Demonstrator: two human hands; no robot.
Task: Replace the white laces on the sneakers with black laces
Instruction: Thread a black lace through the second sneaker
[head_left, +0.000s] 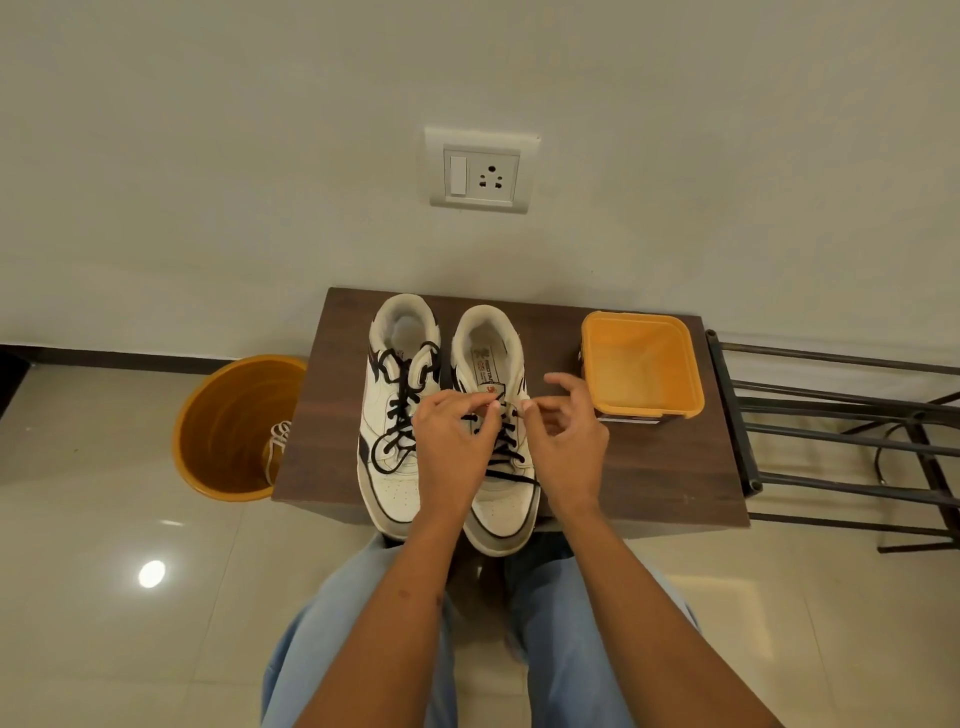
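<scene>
As black lace (506, 451) is limp & light, pinch it by the stiff tip; your left hand (453, 441) & right hand (563, 441) each pinch an end over right sneaker (498, 512)

Two white sneakers stand side by side on a dark wooden table (649, 467), heels toward the wall at 12 o'clock. The left sneaker (395, 415) carries a black lace (400, 405), tied with loops. Over the right sneaker (498, 467), the left hand (452, 447) and right hand (566, 447) each pinch an end of a second black lace (506, 447), threaded partway. At 3 o'clock from the shoes an orange square container (644, 364) sits on the table. At 9 o'clock, on the floor, an orange bucket (228, 431) holds a white lace (278, 441).
</scene>
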